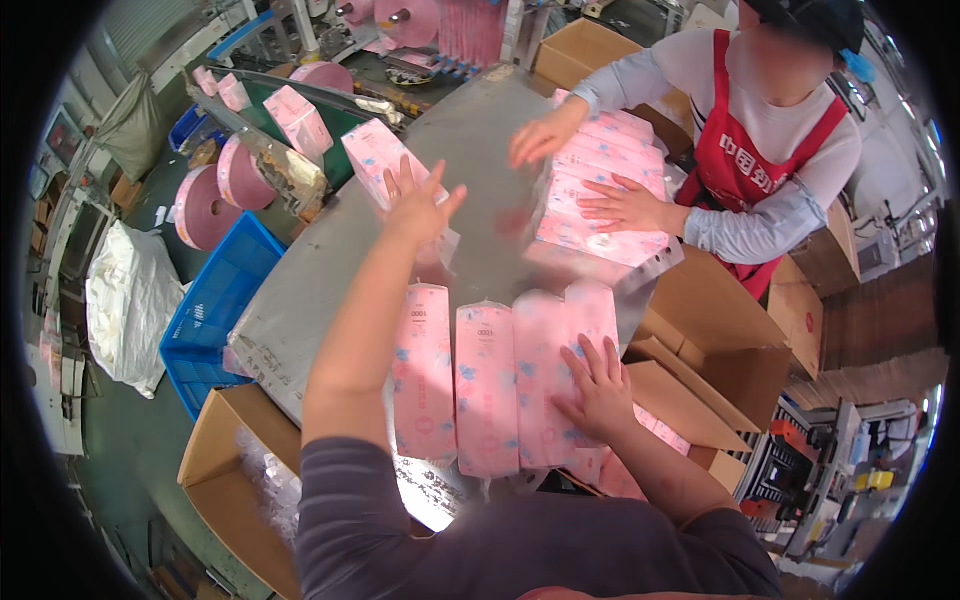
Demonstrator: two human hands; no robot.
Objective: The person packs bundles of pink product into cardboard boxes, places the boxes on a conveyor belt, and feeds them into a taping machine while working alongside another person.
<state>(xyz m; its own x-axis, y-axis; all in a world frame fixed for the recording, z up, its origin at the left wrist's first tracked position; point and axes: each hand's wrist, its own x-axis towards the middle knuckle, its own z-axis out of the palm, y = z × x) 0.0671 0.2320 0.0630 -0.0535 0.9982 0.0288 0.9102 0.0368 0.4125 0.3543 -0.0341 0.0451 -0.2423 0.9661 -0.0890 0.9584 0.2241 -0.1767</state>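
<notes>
My left hand (418, 208) reaches forward with its fingers spread, over the near end of a pink printed tissue pack (372, 150) where the conveyor meets the metal table. Whether the fingers touch that pack I cannot tell. Close to my body, a row of several pink tissue packs (487, 385) lies side by side at the table's near edge. My right hand (597, 392) rests flat on the rightmost pack (592, 312) of this row, fingers apart. One pack (424, 375) lies partly behind my left forearm, with a small gap to its neighbour.
Across the metal table (455, 125), a co-worker in a red apron (752, 160) has both hands at a stack of pink packs (610, 185). More packs ride the green conveyor (275, 105). Cardboard boxes (715, 315) stand right; a blue crate (215, 300) and an open carton (225, 480) stand left.
</notes>
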